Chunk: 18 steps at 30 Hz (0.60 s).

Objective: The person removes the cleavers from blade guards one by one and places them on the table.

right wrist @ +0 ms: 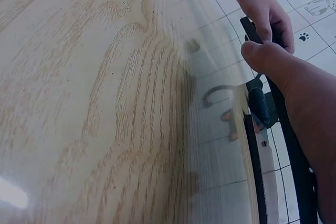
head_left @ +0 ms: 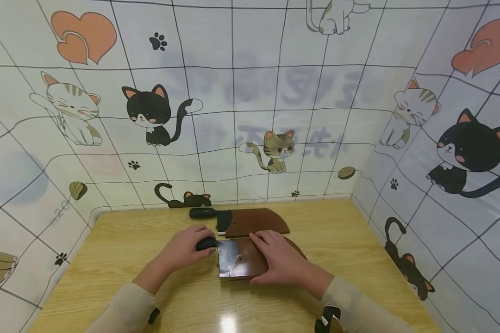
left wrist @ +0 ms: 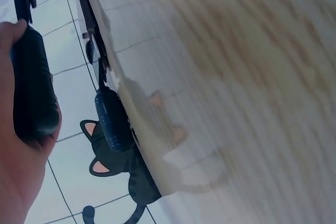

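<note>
Near the middle of the table lies a cleaver in a brown leather sheath (head_left: 250, 266) in the head view. My left hand (head_left: 185, 249) grips its black handle (head_left: 206, 243), which also fills the left edge of the left wrist view. Bare metal of the blade (head_left: 227, 258) shows between handle and sheath. Over the sheath's right part lies my right hand (head_left: 281, 261), gripping it with the thumb at the near edge and fingers across the top. Just behind rests a second cleaver with a black handle (head_left: 202, 212) and its own brown sheath (head_left: 258, 221), touched by neither hand.
The wooden table (head_left: 341, 240) has a glossy top that reflects light near its front. White cloth walls (head_left: 254, 92) with grid lines and cartoon cats stand at the back and both sides. Black straps (head_left: 329, 317) sit around the wrists.
</note>
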{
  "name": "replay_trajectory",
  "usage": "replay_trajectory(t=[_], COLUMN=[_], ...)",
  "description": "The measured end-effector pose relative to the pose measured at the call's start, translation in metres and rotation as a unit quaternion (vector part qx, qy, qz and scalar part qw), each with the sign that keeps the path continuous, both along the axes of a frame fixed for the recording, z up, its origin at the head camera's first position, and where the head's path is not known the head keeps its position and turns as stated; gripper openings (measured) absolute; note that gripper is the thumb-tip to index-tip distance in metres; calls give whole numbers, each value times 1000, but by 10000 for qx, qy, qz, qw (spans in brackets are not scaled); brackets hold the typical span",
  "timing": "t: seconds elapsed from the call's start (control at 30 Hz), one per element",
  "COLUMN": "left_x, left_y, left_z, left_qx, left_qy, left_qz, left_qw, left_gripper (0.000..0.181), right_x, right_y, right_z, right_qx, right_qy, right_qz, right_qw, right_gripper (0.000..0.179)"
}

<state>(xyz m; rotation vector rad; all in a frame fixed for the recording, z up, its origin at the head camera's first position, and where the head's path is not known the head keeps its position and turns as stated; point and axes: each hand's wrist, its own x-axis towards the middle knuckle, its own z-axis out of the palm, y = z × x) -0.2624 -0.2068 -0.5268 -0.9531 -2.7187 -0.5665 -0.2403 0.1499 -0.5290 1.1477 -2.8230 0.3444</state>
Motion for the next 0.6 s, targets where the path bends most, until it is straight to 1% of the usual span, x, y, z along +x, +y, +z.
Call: replay_trajectory(t=[0.1, 0.3, 0.4, 0.5, 0.6], left_x=[2, 5, 6, 5, 5], left_y=[3, 5, 5, 3, -3], left_z=[2, -4, -5, -4, -4], left_qx=[-106, -83, -44, -21, 70], left_qy=[113, 56, 143, 170, 211], left_qz=[101, 309, 374, 407, 584], left_qw=[9998, 9995, 9992, 9990, 9980], left_gripper=[28, 27, 28, 29, 28], right_x=[0, 5, 7, 7, 6], right_y=[0, -2, -3, -1, 7], right_z=[2, 5, 6, 7, 9], right_qx=[11, 33, 51, 11, -49], right_qy=[35, -107, -91, -68, -39], right_qz=[-32, -75, -78, -51, -107], right_qw=[10000, 9999, 9999, 10000, 9999], right_gripper=[128, 127, 127, 127, 127])
